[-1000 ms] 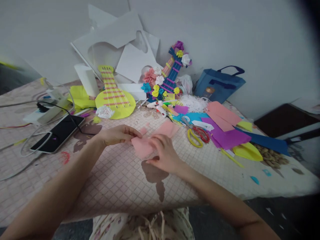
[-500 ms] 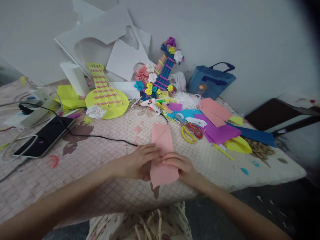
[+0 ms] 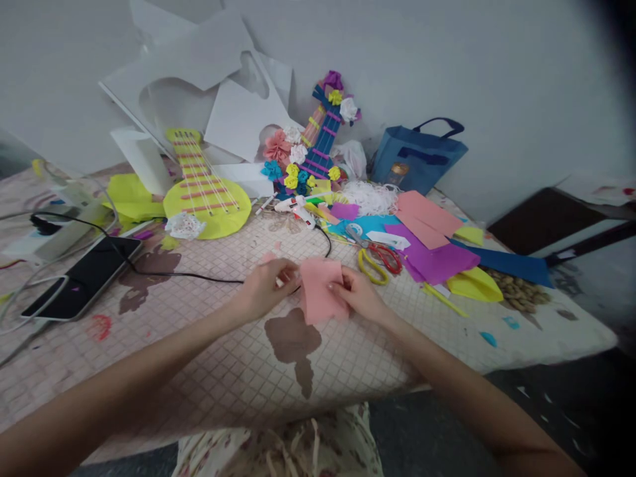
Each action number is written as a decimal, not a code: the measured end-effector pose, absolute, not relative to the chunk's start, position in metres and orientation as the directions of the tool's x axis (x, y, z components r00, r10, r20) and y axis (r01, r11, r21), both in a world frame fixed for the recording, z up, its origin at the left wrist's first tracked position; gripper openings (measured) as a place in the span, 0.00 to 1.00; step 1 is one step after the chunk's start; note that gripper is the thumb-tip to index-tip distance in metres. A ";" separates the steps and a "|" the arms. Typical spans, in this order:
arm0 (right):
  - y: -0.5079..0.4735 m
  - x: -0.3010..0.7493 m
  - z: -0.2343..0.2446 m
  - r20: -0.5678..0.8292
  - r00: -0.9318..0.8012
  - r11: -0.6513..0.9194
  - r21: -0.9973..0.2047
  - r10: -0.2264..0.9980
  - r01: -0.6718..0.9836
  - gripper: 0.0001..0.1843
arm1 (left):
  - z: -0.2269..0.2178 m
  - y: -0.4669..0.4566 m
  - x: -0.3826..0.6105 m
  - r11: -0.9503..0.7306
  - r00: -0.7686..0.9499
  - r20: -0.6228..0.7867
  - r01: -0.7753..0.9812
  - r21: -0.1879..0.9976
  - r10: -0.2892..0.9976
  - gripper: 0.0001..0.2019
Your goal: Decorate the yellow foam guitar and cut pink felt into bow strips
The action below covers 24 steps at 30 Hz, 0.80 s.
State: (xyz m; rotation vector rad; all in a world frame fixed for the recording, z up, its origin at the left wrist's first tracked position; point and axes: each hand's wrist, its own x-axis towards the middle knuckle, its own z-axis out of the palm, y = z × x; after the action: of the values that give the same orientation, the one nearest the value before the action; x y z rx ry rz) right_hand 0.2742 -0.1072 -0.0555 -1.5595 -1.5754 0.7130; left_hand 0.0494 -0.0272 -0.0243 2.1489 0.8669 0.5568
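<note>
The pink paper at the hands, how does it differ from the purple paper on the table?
The pink paper is held by the right hand; the purple paper lies among other papers on the table.

The pink paper is pale, the purple paper vivid.

Fingers overlap the pink paper's edge; a salmon sheet partly covers the purple paper.

Both look like coloured paper.

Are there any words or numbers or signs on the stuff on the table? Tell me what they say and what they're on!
There are no words or numbers I can read.
Phone: a tiny purple mark on the dark screen, too small to make out.
Glue gun: a little red patch, too blurred to read.
Pink paper: no writing shows.
</note>
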 end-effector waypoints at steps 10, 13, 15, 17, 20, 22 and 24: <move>-0.091 0.284 -0.067 0.096 0.055 0.066 -0.910 0.994 0.409 0.09 | -0.045 0.031 0.097 -0.288 0.619 -0.121 0.518 0.806 0.776 0.25; -0.092 0.283 -0.066 0.074 0.040 0.054 -0.928 0.996 0.369 0.10 | -0.043 0.033 0.102 -0.252 0.650 -0.177 0.511 0.822 0.739 0.30; -0.092 0.282 -0.065 0.063 0.033 0.047 -0.935 0.997 0.350 0.10 | -0.045 0.034 0.102 -0.216 0.660 -0.168 0.459 0.862 0.732 0.29; -0.092 0.281 -0.064 0.050 0.028 0.038 -0.944 0.998 0.327 0.11 | -0.048 0.035 0.102 -0.174 0.657 -0.143 0.392 0.903 0.740 0.24; -0.092 0.279 -0.060 0.040 0.033 0.030 -0.962 0.999 0.273 0.12 | -0.051 0.035 0.102 -0.148 0.664 -0.112 0.323 0.935 0.739 0.18; -0.095 0.277 -0.056 0.007 0.041 -0.002 -0.973 0.999 0.230 0.14 | -0.048 0.034 0.102 -0.136 0.664 -0.104 0.301 0.944 0.741 0.16; -0.099 0.276 -0.052 -0.074 0.034 -0.079 -0.977 0.997 0.196 0.15 | -0.041 0.031 0.101 -0.111 0.644 -0.109 0.291 0.950 0.757 0.15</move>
State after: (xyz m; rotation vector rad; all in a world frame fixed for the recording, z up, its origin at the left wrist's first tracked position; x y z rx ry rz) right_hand 0.2756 -0.0989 -0.0521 -1.4255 -1.2965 1.1459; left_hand 0.1009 0.0311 -0.0413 1.6885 0.8648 0.4939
